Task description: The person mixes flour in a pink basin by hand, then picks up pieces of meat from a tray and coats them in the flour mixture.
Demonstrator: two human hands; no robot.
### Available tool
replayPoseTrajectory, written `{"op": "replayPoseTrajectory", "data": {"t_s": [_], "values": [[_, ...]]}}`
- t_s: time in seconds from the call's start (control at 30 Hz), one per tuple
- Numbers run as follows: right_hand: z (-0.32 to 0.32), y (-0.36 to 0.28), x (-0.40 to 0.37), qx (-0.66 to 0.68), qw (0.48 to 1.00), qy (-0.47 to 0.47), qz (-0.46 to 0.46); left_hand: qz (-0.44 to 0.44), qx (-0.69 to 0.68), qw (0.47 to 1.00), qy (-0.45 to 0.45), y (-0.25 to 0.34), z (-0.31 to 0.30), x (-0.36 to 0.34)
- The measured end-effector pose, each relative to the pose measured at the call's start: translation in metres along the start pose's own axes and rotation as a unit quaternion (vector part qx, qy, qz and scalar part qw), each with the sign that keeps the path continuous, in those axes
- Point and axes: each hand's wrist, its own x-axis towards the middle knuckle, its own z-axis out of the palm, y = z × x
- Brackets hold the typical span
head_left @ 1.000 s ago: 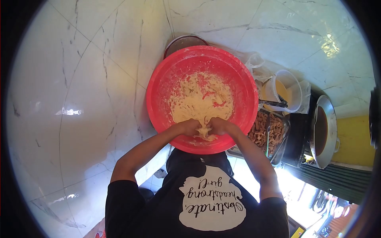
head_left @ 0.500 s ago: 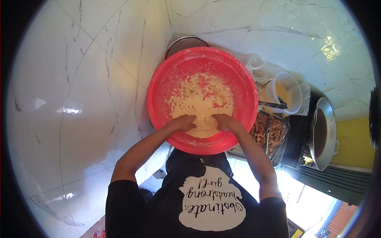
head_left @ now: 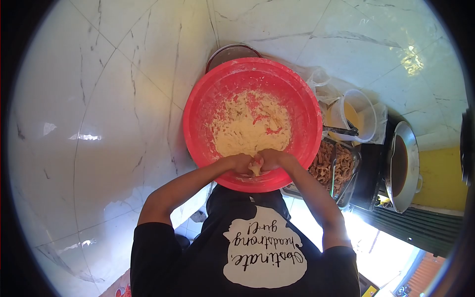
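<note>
A large red basin point(head_left: 200, 99) holds pale yellow floury dough point(head_left: 242, 133), spread over its bottom with loose crumbs and flour on the walls. At the basin's near side, my left hand point(head_left: 241, 163) and my right hand point(head_left: 272, 159) are close together with fingers curled. A small lump of the dough pokes out between them, gripped from both sides. The fingertips are partly hidden in and behind the dough.
Right of the basin are a clear tub point(head_left: 368, 116) with yellow contents, a black handle point(head_left: 341, 131), a tray of brown strips point(head_left: 341, 171) and a metal pan point(head_left: 409, 168). Marbled walls point(head_left: 114, 99) stand left and behind.
Both hands have moved toward the near rim and toward each other. Their fingers, earlier pressed into the dough apart, are now curled around a lump of it.
</note>
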Motion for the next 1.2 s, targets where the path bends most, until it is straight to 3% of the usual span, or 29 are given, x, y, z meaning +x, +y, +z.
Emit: {"op": "replayPoseTrajectory", "data": {"t_s": [0.13, 0.2, 0.3, 0.4, 0.53, 0.63, 0.7, 0.73, 0.8, 0.83, 0.9, 0.93, 1.0, 1.03, 1.1, 1.13, 1.2], "values": [[0.014, 0.011, 0.017, 0.025, 0.999, -0.044, -0.016, 0.013, -0.013, 0.999, 0.03, -0.011, 0.006, 0.009], [0.014, 0.011, 0.013, 0.011, 1.0, -0.006, -0.011, -0.017, -0.094, 0.995, 0.005, -0.015, 0.005, 0.011], [0.006, 0.01, 0.004, 0.018, 0.998, 0.063, -0.016, -0.052, -0.075, 0.996, 0.016, -0.012, -0.007, 0.006], [0.005, 0.018, 0.006, 0.021, 0.998, 0.065, 0.006, -0.019, -0.015, 0.995, 0.094, 0.003, -0.017, -0.013], [0.003, 0.018, 0.0, 0.026, 0.995, 0.083, -0.05, -0.013, -0.011, 0.996, 0.086, -0.005, -0.019, -0.008], [-0.006, 0.016, -0.004, 0.053, 0.996, 0.069, -0.028, -0.008, -0.042, 0.997, 0.064, -0.011, -0.02, -0.007], [-0.014, 0.018, -0.002, 0.131, 0.99, -0.045, 0.036, 0.037, -0.043, 0.996, 0.074, -0.013, -0.026, -0.01], [-0.015, 0.021, -0.003, 0.132, 0.99, -0.044, 0.036, 0.038, -0.042, 0.996, 0.074, -0.012, -0.028, -0.011], [-0.015, 0.021, -0.005, -0.008, 0.997, 0.047, 0.067, 0.019, -0.016, 0.984, 0.178, -0.012, -0.029, -0.014], [-0.013, 0.02, -0.009, -0.007, 0.997, 0.047, 0.068, 0.019, -0.017, 0.984, 0.176, -0.013, -0.027, -0.013], [-0.01, 0.015, -0.016, -0.209, 0.94, 0.23, 0.14, -0.156, 0.091, 0.953, 0.242, -0.013, -0.025, -0.012], [-0.01, 0.015, -0.014, -0.209, 0.94, 0.23, 0.14, -0.156, 0.091, 0.953, 0.242, -0.012, -0.024, -0.012], [-0.011, 0.016, -0.01, -0.124, 0.961, 0.24, 0.063, -0.202, 0.151, 0.964, 0.081, -0.01, -0.022, -0.011], [-0.009, 0.014, -0.008, -0.124, 0.961, 0.239, 0.062, -0.203, 0.15, 0.964, 0.081, -0.013, -0.015, -0.006], [-0.005, 0.01, -0.003, -0.128, 0.984, 0.095, 0.078, -0.088, 0.107, 0.99, 0.021, -0.014, -0.005, 0.002], [-0.002, 0.011, 0.0, -0.128, 0.984, 0.095, 0.078, -0.088, 0.106, 0.99, 0.02, -0.011, -0.007, 0.004], [0.004, 0.013, 0.009, -0.073, 0.996, -0.014, 0.055, 0.0, -0.062, 0.997, -0.049, -0.007, -0.015, 0.008]]}}
